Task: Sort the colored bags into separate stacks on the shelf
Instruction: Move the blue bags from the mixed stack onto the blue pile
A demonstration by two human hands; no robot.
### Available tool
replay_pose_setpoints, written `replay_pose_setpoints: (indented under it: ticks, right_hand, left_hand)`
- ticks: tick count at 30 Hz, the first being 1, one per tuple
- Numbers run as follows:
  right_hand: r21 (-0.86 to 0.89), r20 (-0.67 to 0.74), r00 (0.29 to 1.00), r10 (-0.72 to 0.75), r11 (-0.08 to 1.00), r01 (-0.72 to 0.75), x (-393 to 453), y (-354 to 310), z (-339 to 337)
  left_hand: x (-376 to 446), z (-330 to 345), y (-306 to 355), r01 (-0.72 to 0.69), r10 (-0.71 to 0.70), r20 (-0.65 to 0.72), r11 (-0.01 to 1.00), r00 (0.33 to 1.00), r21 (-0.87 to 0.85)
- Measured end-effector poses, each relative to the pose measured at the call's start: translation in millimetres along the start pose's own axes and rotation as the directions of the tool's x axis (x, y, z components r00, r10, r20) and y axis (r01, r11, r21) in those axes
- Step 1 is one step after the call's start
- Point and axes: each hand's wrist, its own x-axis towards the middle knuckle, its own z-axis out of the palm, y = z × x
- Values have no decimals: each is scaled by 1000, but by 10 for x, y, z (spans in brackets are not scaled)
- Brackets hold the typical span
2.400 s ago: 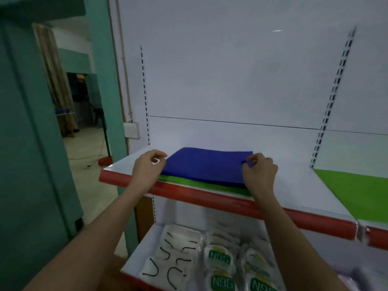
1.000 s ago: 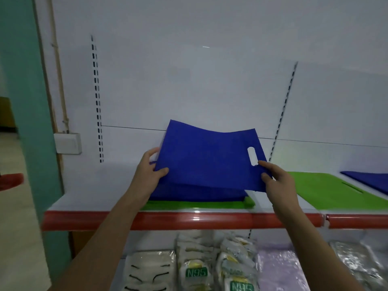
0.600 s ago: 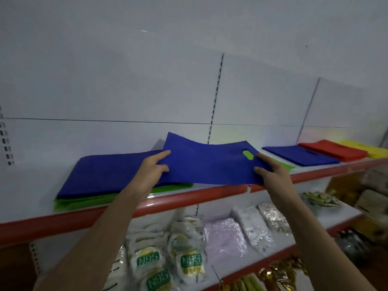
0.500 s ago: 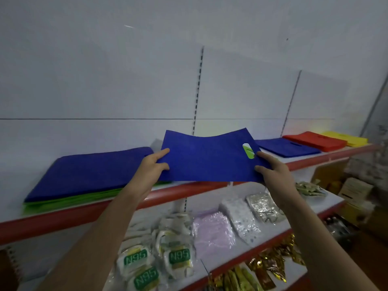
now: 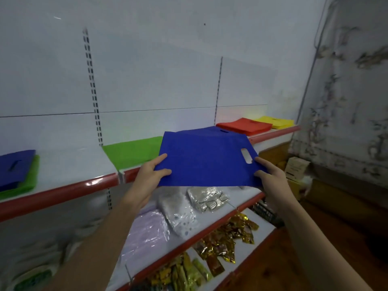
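Note:
I hold a flat blue bag with a cut-out handle level in front of the upper shelf. My left hand pinches its left edge and my right hand pinches its right edge near the handle hole. Behind it, the far edge of another blue bag shows on the shelf. A green bag lies on the shelf just left of the held bag. Further right lie a red stack and a yellow stack. At the far left sits a mixed pile of blue on green.
Lower shelves hold packets in clear plastic, a lilac packet and gold foil packs. Cardboard boxes stand on the floor at the right beside a peeling wall. White back panels with slotted uprights rise behind the shelf.
I lifted the top blue bag off the mixed pile and carried it rightwards along the shelf; the pile now lies far to the left and the red and yellow stacks are nearer.

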Motion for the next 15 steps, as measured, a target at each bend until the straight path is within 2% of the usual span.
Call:
replay_pose_setpoints:
  ticks: [7, 15]
  right_hand:
    - [-66, -17, 1000, 12, 998, -13, 636, 193, -736]
    - [-103, -5, 1000, 18, 994, -18, 1716, 402, -852]
  left_hand:
    - [446, 900, -137, 19, -21, 71, 1000, 997, 19]
    - [1285, 1401, -440, 52, -50, 48, 998, 998, -44]
